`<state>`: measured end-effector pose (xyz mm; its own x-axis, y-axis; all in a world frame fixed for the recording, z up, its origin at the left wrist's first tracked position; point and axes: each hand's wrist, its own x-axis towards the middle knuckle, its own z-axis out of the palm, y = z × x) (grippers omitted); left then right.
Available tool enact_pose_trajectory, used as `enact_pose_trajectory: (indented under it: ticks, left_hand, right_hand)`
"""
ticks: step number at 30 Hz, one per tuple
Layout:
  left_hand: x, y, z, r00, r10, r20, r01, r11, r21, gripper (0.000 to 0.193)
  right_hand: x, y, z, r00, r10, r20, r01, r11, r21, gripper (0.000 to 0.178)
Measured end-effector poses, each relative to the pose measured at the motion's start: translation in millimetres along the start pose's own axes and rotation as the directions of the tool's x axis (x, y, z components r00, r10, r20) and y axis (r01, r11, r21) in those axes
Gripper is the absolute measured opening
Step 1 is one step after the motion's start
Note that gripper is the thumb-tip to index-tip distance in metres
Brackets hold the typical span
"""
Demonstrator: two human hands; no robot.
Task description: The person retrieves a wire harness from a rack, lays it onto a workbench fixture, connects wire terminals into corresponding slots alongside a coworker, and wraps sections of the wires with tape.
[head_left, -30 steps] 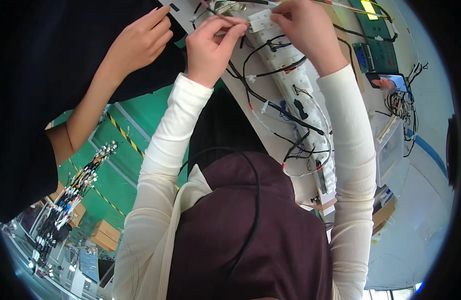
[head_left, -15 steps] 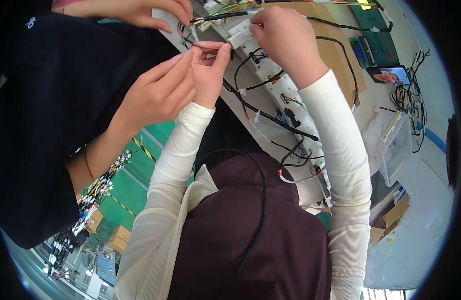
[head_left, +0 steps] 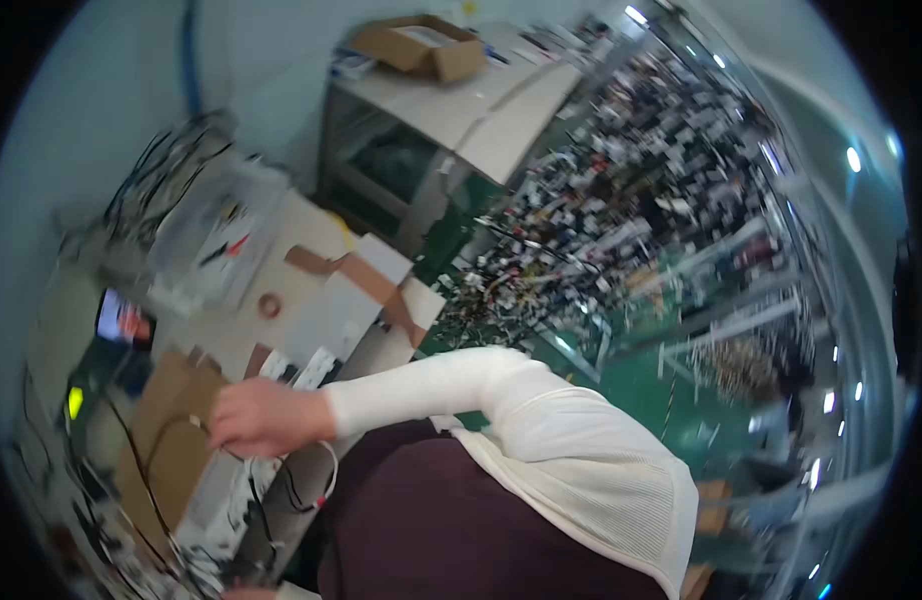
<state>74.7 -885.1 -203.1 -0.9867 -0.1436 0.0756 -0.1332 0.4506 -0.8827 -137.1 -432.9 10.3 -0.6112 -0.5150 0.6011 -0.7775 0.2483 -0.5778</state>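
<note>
My right hand (head_left: pixel 271 418) is over the white strip fixture (head_left: pixel 224 492), its fingers curled together. Motion blur hides what, if anything, lies in them. Just below it, a pale cable (head_left: pixel 331 468) with a red band loops toward my dark apron. Black cables (head_left: pixel 256 505) run along the fixture. At the lower edge only a sliver of my left hand (head_left: pixel 251 593) shows, with its fingers hidden. A flat brown cardboard sheet (head_left: pixel 161 440) lies on the far side of the fixture.
A lit phone (head_left: pixel 124 318), a clear plastic bin (head_left: pixel 216 240), a tape roll (head_left: pixel 269 304) and a white carton (head_left: pixel 351 305) sit on the bench. Behind, a table (head_left: pixel 481 110) bears an open cardboard box (head_left: pixel 421 48). Many cable bundles (head_left: pixel 601 190) hang at the right.
My view has swung far to the right, so the co-worker's hands are out of sight. My left hand has dropped to the lower edge. My right hand is nearer the looped cable.
</note>
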Motion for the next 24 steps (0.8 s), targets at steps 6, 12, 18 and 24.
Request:
enact_pose_trajectory:
  ticks: [6,12,18,24]
  left_hand:
    - [120,9,27,0.874,0.238,-0.423,-0.206,0.971,0.121,0.030]
    - [136,-25,21,0.612,0.527,-0.590,-0.400,0.850,0.343,0.027]
    - [110,-4,-13,0.348,0.672,-0.654,-0.486,0.726,0.487,0.024]
    - [43,-145,10,0.053,0.869,-0.492,-0.552,0.436,0.711,0.021]
  right_hand:
    - [-198,-3,-201,0.705,0.416,-0.574,-0.652,0.698,-0.296,0.009]
    - [-350,-43,-262,0.354,0.620,-0.700,-0.920,0.367,-0.141,0.012]
    - [-382,-86,-341,0.584,0.234,-0.777,-0.797,0.348,-0.494,0.010]
    - [-428,-147,-440,0.437,-0.102,-0.894,-0.849,0.281,-0.447,0.017]
